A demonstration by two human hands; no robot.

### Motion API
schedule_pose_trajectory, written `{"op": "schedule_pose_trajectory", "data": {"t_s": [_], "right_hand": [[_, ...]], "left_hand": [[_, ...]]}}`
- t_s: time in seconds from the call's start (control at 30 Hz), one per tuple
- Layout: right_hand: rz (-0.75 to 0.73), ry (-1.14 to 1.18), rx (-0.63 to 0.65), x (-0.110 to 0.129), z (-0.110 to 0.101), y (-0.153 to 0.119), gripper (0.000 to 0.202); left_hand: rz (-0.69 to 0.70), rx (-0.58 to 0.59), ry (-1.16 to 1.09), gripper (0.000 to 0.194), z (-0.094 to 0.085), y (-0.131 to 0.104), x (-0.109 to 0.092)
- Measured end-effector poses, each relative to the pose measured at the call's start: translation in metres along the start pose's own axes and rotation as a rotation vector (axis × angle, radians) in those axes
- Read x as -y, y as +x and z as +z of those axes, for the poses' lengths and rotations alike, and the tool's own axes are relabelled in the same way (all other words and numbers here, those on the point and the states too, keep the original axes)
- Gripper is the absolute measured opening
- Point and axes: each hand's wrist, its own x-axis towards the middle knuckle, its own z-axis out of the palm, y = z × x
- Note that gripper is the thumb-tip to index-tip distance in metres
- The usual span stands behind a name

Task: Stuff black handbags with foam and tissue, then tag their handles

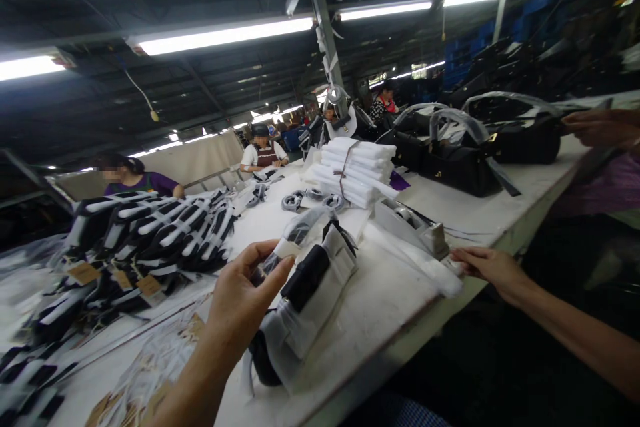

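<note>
A small black bag point(306, 277), partly wrapped in white sheet and clear plastic, lies at the near side of the white table. My left hand point(243, 293) grips its left edge, thumb on top and the other fingers partly hidden behind. On the right, my right hand point(487, 268) is closed in a pinch just beside the block-like end of a grey tape dispenser point(410, 223). Whatever sits between those fingertips is too small to make out. Rolled white wrapping point(405, 257) lies along the dispenser's near side.
Tied white sheets point(353, 170) stack behind the dispenser, near grey coils point(313, 197). Black handbags point(460, 163) stand at right, beside another person's hand point(603, 127). Wrapped black pieces point(165, 230) with brown tags crowd the left. Co-workers sit across the table point(370, 320).
</note>
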Motion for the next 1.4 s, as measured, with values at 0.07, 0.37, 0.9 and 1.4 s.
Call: {"op": "schedule_pose_trajectory", "data": {"t_s": [0.07,0.37,0.9,1.4], "right_hand": [[0.016,-0.018,0.114,0.005,0.001,-0.01,0.028],[-0.265,0.276,0.562,0.128,0.074,-0.085,0.033],[-0.167,0.374,0.684,0.182,0.173,-0.115,0.043],[-0.117,0.384,0.746,0.173,0.182,-0.107,0.044]], "left_hand": [[0.011,-0.006,0.007,0.042,0.001,0.0,0.001],[0.08,0.019,-0.028,0.032,0.011,-0.006,0.004],[0.196,-0.029,0.014,0.029,0.013,-0.013,0.004],[0.026,0.074,-0.142,0.028,0.006,-0.014,-0.005]]}}
